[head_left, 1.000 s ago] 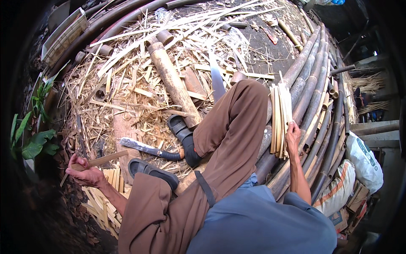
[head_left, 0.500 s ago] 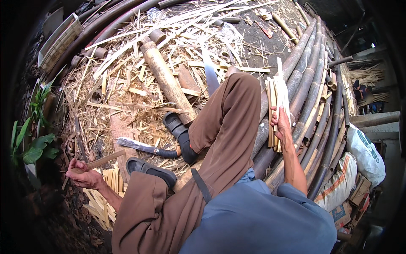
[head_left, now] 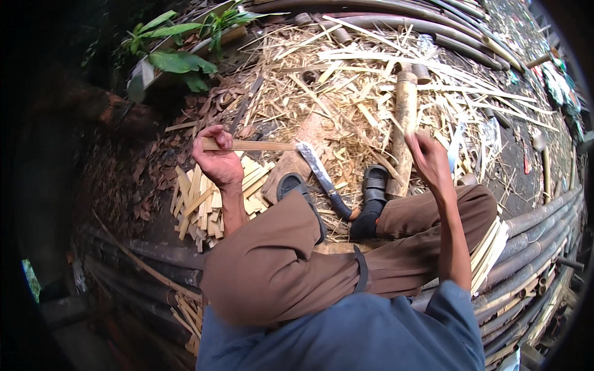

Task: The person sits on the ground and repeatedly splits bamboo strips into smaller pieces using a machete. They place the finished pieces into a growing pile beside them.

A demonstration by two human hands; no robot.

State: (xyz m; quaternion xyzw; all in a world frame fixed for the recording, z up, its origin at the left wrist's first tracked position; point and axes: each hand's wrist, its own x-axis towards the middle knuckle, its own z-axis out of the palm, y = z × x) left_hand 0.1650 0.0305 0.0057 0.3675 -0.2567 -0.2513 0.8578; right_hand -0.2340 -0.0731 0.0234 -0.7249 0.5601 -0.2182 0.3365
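My left hand (head_left: 218,159) is closed around a flat bamboo strip (head_left: 266,146), which points right toward the blade of a machete. This machete (head_left: 323,179) lies by my feet, its dark handle ending in orange. Below my left hand sits a pile of pale split bamboo strips (head_left: 201,201). My right hand (head_left: 430,162) is raised above my right shin, its fingers a little apart and partly blurred; nothing shows in it. Beside my right knee rests a bundle of pale strips (head_left: 489,256), partly covered by my forearm and trouser leg.
A thick bamboo log (head_left: 406,117) lies beyond my right foot, among shavings (head_left: 346,117). A bluish blade (head_left: 456,145) lies right of it. Long bamboo poles (head_left: 544,229) are stacked at the right. Green leafy plants (head_left: 179,60) grow at the far left.
The view has swung left. My right hand has let go of the bundle of strips by my right knee and moved left. My left hand still grips the bamboo strip.
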